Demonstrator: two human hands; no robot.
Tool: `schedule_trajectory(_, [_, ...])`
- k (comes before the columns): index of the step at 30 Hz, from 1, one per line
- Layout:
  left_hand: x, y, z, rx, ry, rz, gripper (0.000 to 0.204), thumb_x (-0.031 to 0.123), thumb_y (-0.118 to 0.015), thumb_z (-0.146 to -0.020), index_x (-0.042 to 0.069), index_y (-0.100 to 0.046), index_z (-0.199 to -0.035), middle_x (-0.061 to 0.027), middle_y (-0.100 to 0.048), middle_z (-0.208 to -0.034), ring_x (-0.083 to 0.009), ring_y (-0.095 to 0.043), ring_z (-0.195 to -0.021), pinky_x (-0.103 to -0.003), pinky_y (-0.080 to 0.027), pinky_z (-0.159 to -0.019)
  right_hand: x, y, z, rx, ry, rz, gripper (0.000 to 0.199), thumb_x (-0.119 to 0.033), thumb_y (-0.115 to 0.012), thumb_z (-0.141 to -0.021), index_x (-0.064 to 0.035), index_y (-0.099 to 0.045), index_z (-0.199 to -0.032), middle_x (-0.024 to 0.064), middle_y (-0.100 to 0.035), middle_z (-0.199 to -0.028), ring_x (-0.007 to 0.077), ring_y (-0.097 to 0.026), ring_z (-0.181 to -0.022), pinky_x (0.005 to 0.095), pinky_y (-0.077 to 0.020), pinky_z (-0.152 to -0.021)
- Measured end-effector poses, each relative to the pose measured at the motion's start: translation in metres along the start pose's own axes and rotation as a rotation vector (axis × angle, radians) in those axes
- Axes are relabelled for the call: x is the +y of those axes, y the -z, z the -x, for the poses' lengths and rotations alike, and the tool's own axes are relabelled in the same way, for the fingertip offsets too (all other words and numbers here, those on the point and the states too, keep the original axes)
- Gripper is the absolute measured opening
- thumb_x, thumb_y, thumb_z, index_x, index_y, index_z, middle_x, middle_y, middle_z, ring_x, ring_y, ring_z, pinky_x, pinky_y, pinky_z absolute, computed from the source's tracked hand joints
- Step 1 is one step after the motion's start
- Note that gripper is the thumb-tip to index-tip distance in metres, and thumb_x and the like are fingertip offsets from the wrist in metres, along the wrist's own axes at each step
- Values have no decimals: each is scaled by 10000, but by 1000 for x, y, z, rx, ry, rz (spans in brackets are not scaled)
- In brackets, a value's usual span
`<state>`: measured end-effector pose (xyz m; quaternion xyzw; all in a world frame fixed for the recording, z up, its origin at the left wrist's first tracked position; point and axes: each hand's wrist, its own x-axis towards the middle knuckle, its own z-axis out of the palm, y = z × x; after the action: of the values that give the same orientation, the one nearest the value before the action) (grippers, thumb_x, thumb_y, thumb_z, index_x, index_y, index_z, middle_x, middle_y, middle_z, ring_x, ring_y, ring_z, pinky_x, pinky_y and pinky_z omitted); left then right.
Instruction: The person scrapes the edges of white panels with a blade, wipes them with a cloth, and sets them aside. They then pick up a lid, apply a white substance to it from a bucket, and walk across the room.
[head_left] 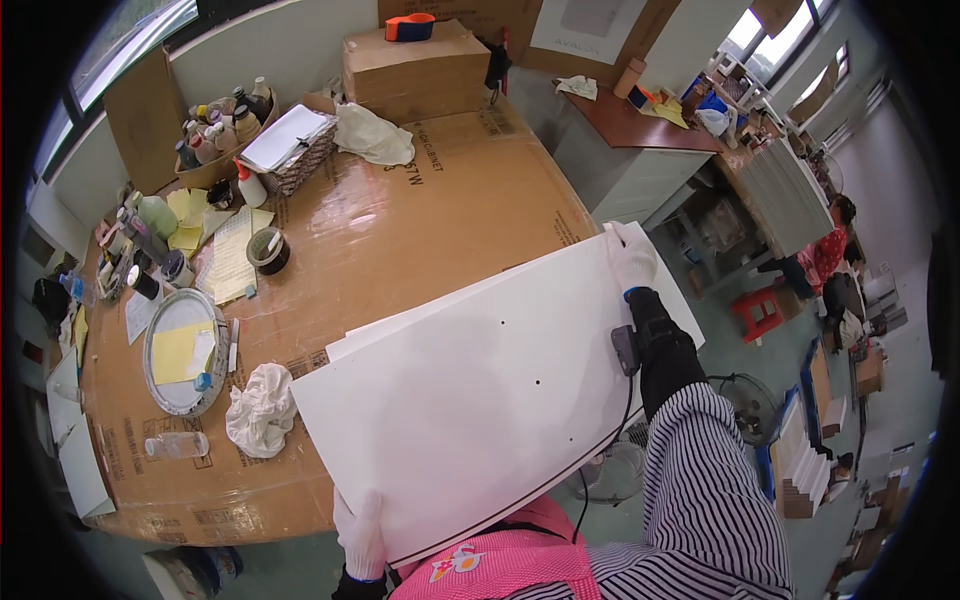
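A white flat panel (440, 400) with a few small dark holes is tilted over the near right part of the cardboard-covered table. My right hand (632, 258), in a white glove, grips its far right edge. My left hand (362, 530), gloved too, holds the near left corner, the fingers partly hidden by the board. Under the panel's far edge shows a strip of another white board (345, 346). A crumpled white cloth (262, 410) lies just left of the panel.
On the table (480, 210) stand a dark cup (268, 250), a round white lid (160, 400), a clear bottle (177, 446) and a box of bottles (225, 150). A cardboard box (415, 75) is at the back. A red stool (757, 313) and a seated person (825, 250) are right.
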<state>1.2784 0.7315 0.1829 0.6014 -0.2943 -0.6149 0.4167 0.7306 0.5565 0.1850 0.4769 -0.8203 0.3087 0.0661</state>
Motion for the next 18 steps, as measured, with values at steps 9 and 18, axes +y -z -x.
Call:
schedule_trajectory(9, [-8,5,4,9,-48,111,555,77,-598,-881,-44,-419,-1392,-128,-564,-1282,-189,-557,-1129,-320,-446,-988,29,-12,-14,252,118,90,304,-323,-560,-953,-77,-721,-1029,167,-700,-961,366,-658,-913,440,-514,-774])
schedule_trajectory(18, [3,-2,-3,-42,-52,105,668,78,-625,-878,-44,-329,-1465,-139,-537,-1332,-199,-551,-1172,-332,-445,-1009,-88,-26,84,-112,208,-86,325,-297,-587,-939,-70,-709,-1137,163,-699,-1106,332,-660,-1012,399,-511,-871])
